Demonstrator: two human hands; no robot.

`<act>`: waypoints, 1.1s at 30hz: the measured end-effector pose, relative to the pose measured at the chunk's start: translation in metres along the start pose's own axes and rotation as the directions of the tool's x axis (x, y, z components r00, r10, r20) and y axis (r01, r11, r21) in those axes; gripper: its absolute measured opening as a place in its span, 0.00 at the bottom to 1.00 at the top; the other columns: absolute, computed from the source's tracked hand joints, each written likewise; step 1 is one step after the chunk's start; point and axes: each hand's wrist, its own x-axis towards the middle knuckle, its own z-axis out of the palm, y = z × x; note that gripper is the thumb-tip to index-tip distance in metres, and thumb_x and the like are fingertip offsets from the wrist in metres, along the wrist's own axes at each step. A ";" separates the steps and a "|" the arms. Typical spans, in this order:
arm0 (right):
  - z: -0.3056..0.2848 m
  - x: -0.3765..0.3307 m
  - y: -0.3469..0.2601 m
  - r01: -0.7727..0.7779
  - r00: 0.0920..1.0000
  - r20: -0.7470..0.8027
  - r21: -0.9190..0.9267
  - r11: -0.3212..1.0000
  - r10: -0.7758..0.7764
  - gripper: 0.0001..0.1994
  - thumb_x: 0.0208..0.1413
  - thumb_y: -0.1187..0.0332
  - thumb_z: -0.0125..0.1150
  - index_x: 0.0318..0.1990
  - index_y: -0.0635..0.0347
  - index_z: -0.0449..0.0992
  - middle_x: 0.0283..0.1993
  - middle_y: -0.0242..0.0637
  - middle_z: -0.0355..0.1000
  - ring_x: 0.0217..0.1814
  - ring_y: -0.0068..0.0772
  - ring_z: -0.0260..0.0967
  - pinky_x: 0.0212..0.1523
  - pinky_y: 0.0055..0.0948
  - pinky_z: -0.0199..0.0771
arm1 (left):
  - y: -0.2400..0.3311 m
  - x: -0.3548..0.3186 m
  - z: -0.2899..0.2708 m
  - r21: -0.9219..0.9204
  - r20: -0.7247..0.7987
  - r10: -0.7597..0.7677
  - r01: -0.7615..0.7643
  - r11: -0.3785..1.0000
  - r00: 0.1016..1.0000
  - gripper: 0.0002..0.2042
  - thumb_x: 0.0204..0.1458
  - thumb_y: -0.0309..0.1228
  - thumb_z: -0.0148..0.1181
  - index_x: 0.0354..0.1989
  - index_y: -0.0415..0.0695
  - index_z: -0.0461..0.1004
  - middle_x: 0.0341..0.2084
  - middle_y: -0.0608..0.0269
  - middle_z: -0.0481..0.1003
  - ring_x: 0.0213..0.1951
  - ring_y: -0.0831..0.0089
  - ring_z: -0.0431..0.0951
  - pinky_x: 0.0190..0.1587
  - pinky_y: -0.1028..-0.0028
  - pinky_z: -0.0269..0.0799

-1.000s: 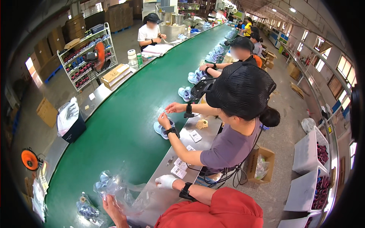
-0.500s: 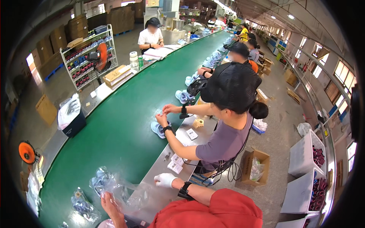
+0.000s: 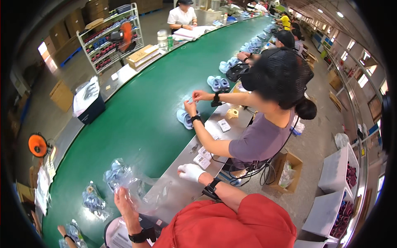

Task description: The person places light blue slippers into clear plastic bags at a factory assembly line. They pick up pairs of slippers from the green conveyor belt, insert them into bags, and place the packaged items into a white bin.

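My left hand [image 3: 126, 203], bare with a black wrist strap, grips the side of a clear plastic bag [image 3: 151, 201]. At the far end of that bag, light blue shoes [image 3: 117, 173] rest on the green conveyor belt [image 3: 136, 124]. My right hand [image 3: 191, 172] wears a white glove and a black strap. It hovers over the metal ledge [image 3: 170, 191], apart from the bag, its fingers curled with nothing visible in them. Left of my left hand lies another bagged pair of blue shoes [image 3: 94, 201]. White label cards [image 3: 202, 159] lie beyond my right hand.
A co-worker in a purple-grey top [image 3: 264, 134] handles a blue shoe [image 3: 184, 119] ahead on the right. Another person's hand [image 3: 64, 232] reaches bagged shoes at lower left. A cardboard box [image 3: 285, 172] stands on the floor at right; a dark bin [image 3: 91, 105] stands across the belt.
The view has shifted, so the scene sits further right and partly higher. Another person's hand has come into view at lower left. My left hand keeps hold of the bag.
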 end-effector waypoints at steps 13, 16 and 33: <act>0.011 0.032 0.003 0.011 0.998 0.065 -0.018 1.000 -0.010 0.13 0.47 0.61 0.49 0.37 0.53 0.74 0.37 0.43 0.74 0.42 0.47 0.71 0.44 0.40 0.68 | 0.004 0.010 0.016 0.065 -0.017 0.020 -0.019 0.998 1.000 0.07 0.53 0.32 0.54 0.38 0.46 0.69 0.30 0.72 0.68 0.35 0.80 0.69 0.37 0.78 0.66; 0.006 0.029 0.000 0.015 0.995 0.099 -0.029 0.999 -0.012 0.13 0.47 0.61 0.49 0.37 0.53 0.74 0.38 0.43 0.74 0.43 0.47 0.71 0.44 0.39 0.68 | -0.001 0.012 0.012 0.067 0.022 0.003 -0.004 0.998 1.000 0.05 0.54 0.31 0.54 0.37 0.46 0.70 0.29 0.73 0.68 0.33 0.82 0.68 0.35 0.80 0.65; 0.018 0.010 0.001 -0.013 0.999 0.044 -0.040 0.999 0.015 0.14 0.47 0.60 0.50 0.39 0.52 0.76 0.39 0.43 0.74 0.43 0.46 0.71 0.44 0.39 0.69 | -0.010 0.009 -0.003 0.031 0.121 0.004 -0.008 0.999 0.993 0.02 0.55 0.29 0.53 0.34 0.47 0.69 0.27 0.75 0.68 0.31 0.85 0.67 0.35 0.82 0.64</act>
